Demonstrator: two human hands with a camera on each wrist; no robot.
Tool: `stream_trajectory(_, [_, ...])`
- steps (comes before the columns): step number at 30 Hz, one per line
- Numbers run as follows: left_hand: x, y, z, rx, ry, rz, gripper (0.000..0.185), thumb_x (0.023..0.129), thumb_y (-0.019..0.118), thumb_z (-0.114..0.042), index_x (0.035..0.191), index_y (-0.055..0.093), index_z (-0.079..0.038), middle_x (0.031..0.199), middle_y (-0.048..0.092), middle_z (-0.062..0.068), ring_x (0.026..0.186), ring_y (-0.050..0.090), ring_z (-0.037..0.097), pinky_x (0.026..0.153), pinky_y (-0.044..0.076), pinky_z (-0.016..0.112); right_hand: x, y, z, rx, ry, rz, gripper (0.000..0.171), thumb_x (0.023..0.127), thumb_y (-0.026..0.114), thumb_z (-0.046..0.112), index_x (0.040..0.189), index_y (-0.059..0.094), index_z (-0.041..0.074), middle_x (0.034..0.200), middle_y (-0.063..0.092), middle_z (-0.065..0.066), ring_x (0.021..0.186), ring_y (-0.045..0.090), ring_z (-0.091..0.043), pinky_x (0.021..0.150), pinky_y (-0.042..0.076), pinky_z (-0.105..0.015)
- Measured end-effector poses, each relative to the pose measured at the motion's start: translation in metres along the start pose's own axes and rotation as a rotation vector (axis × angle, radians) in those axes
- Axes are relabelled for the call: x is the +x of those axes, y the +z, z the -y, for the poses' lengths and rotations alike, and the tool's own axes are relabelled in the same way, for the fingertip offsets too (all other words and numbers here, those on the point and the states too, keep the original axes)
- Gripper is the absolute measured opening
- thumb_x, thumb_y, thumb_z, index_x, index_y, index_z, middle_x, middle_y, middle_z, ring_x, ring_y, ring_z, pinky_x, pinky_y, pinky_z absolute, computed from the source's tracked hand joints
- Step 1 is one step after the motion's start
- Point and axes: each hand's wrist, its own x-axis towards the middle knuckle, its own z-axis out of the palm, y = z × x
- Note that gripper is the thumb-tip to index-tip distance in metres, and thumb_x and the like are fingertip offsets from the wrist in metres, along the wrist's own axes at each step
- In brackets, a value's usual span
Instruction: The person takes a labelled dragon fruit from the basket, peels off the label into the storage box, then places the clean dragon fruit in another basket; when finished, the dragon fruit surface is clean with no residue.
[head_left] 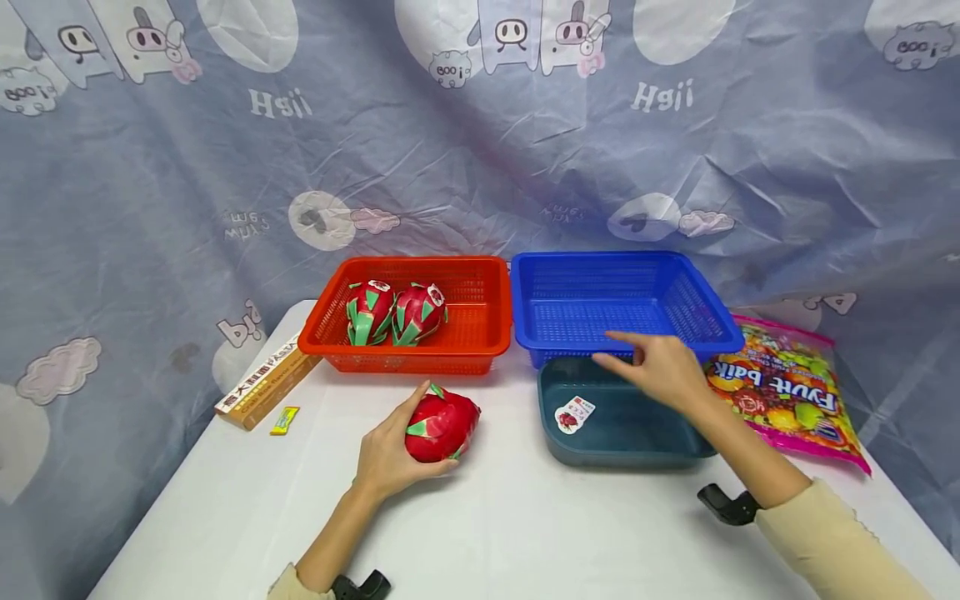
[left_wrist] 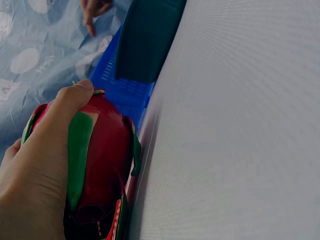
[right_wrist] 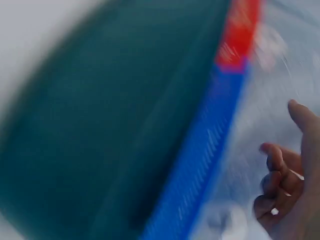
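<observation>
- left hand (head_left: 390, 454) wraps its grip round the dragon fruit (head_left: 444, 425) on the counter (head_left: 525, 533), in front of the red basket (head_left: 480, 333).
- right hand (head_left: 663, 371) hovers right of that basket, fingers loose, holding nothing.
- fruit looks firm, smooth, likely light; hold round the belly.

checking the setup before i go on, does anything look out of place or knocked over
Nothing is spilled or damaged. The blue basket sits partly over the teal tray, overlapping its far edge, and the candy bag hangs off the table's right edge.
</observation>
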Motion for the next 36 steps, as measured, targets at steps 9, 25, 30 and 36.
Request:
stream_trajectory(9, [-0.002, -0.001, 0.001, -0.009, -0.012, -0.002, 0.101, 0.052, 0.069, -0.067, 0.139, 0.031, -0.032, 0.120, 0.056, -0.003, 0.099, 0.058, 0.015, 0.069, 0.053, 0.035, 0.012, -0.047, -0.098, 0.135, 0.227, -0.139, 0.071, 0.077, 0.066, 0.043, 0.136, 0.039, 0.015, 0.123, 0.040, -0.025, 0.109, 0.034, -0.042, 0.083, 0.029, -0.056])
stream_trajectory(25, [0.105, -0.018, -0.057, -0.342, -0.027, -0.106, 0.105, 0.051, 0.082, -0.045, 0.140, 0.027, -0.034, 0.123, 0.054, -0.002, 0.107, 0.053, 0.018, 0.081, 0.049, 0.038, -0.014, -0.014, -0.158, 0.473, 0.510, 0.281, 0.090, 0.084, 0.051, 0.052, 0.141, -0.014, 0.027, 0.145, -0.003, -0.029, 0.124, 0.011, -0.056, 0.090, 0.016, -0.071])
stream_trajectory(30, [0.184, 0.004, -0.100, -0.580, -0.074, -0.156, 0.106, 0.056, 0.083, -0.039, 0.140, 0.019, -0.040, 0.126, 0.050, 0.002, 0.110, 0.050, 0.015, 0.082, 0.049, 0.031, -0.015, -0.011, -0.158, 0.513, 0.532, 0.255, 0.091, 0.084, 0.052, 0.051, 0.141, -0.014, 0.027, 0.143, 0.005, -0.032, 0.123, 0.017, -0.056, 0.091, 0.019, -0.069])
stream_trajectory(36, [0.257, 0.077, -0.121, -0.672, -0.127, -0.168, 0.105, 0.059, 0.080, -0.045, 0.139, 0.012, -0.045, 0.125, 0.048, -0.001, 0.108, 0.050, 0.014, 0.080, 0.049, 0.025, -0.016, -0.010, -0.157, 0.530, 0.558, 0.253, 0.091, 0.081, 0.053, 0.055, 0.139, -0.016, 0.036, 0.143, 0.005, -0.033, 0.122, 0.018, -0.057, 0.088, 0.023, -0.069])
